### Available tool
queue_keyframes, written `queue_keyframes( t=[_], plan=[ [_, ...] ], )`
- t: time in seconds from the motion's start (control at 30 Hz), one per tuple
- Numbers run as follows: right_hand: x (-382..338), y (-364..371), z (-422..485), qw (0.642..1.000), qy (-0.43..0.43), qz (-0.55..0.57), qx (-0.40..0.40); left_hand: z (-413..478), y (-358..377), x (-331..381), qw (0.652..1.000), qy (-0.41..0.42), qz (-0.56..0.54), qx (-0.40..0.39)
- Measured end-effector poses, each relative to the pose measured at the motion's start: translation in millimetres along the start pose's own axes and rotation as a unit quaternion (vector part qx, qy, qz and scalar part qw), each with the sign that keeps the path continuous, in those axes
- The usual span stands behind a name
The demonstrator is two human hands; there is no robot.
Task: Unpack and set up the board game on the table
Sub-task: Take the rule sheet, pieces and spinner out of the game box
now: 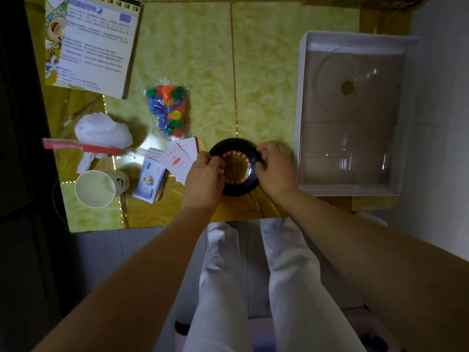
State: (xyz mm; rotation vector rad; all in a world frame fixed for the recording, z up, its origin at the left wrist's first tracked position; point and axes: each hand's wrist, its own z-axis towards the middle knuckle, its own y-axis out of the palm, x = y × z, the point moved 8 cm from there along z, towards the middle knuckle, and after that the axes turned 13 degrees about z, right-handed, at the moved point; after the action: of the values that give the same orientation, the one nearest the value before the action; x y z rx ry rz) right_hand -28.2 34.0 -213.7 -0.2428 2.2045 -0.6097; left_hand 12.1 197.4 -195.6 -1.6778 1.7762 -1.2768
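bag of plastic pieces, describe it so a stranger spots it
Start at the yellow table. Left of its centre seam, between the rules sheet and the cards, lies the bag of plastic pieces. It alone is clear and multicoloured.

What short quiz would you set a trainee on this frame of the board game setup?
1. True or false: the bag of coloured pieces lies inside the white box.
2. The left hand and right hand are both at the: A) bag of coloured pieces B) roulette wheel C) white box.
3. Fill in: the cards lie on the person's ____ of the roulette wheel.
Key: 1 false, the bag lies on the table; 2 B; 3 left.
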Motion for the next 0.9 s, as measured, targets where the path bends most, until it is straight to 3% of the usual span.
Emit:
queue_keyframes(
  t=[0.2, 0.33, 0.47, 0.67, 0.8, 0.9],
  plan=[
    [4.6, 3.5, -3.2, 0.998, 0.026, 0.04, -0.05, -0.9, -1.0, -2.2, 0.998, -0.029, 0.046, -0.024],
    [-3.9, -30.0, 0.2, 0.998, 0.001, 0.058, 0.012, 0.6, -19.6, 3.9, 0.998, -0.046, 0.044, 0.001],
    [-1.4, -91.0, 11.4, 0.994, 0.004, 0.062, 0.09, 16.5, -37.0, 32.3, 0.999, -0.011, 0.033, 0.013],
    [34.7, -156.6, 50.9, 0.991, 0.082, -0.006, 0.103, 63.4, -30.2, 107.5, 0.997, 0.06, -0.032, -0.021],
    [37.1, -186.2, 80.9, 0.99, 0.077, -0.028, 0.118, 100.5, -13.4, 144.6, 0.993, 0.001, -0.081, -0.082],
    [34.5, -192.3, 105.9, 0.99, 0.074, -0.083, 0.084, 123.8, -3.0, 157.0, 0.99, -0.038, -0.083, -0.111]
  ],
)
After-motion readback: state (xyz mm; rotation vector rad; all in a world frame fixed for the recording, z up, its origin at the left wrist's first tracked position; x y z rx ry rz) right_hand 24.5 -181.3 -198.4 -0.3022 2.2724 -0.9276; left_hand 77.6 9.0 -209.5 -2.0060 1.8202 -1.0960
